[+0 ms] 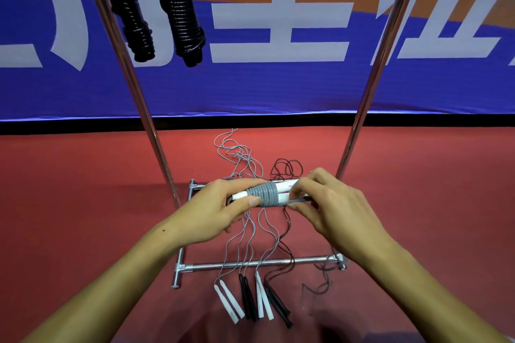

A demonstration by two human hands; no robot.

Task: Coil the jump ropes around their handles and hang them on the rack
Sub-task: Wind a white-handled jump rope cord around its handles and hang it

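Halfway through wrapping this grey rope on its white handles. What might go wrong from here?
1. The grey coil covers only the middle of the white handles; if the right hand loosens its pinch on the rope end, turns may spring loose.
2. The left hand grips just one end, so the paired handles could twist apart.
3. Loose ropes lie tangled across the rack base and may snag.

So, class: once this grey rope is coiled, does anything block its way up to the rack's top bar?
Nothing visible does. Both hands, left and right, hold the white-handled grey rope between the rack's uprights. Two coiled black ropes hang at the top left; the rest is out of frame.
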